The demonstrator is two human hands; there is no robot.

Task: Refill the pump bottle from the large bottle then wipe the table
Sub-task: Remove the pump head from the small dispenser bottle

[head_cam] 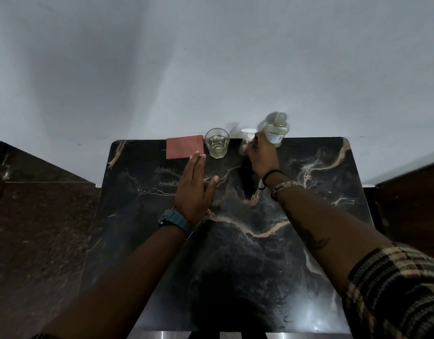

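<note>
1. Two bottles stand at the far right of my table (pixel 235 253), hard against the wall: the small pump bottle (pixel 248 140) with its white spout, and the large bottle (pixel 275 129) just beside it on the right. Both look clear and pale. The large one is blurred, so I can't read its label or tell whether its cap is on.

2. I judge they sit at the back edge to leave the dark marbled top free in front, where I'll want room to pour and, later, to wipe.

3. A glass tumbler (pixel 217 143) with a little pale liquid in it stands left of the pump bottle, and a folded reddish cloth (pixel 184 146) lies flat just left of the glass. The cloth is presumably my wiper, kept dry and out of the pouring line.

4. My right hand (pixel 261 155) reaches across to the bottles, fingers curled forward over the pump bottle and up against the foot of the large one. My own knuckles hide the contact, so I cannot tell which bottle I actually have hold of, or how tightly.

5. My left hand (pixel 195 189) is flat and fully spread, fingers straight and together, thumb angled out. It holds nothing; the fingertips reach the near corner of the cloth, beside the glass.

6. Nothing is poured yet, I'd say; the refill is only starting.
</note>
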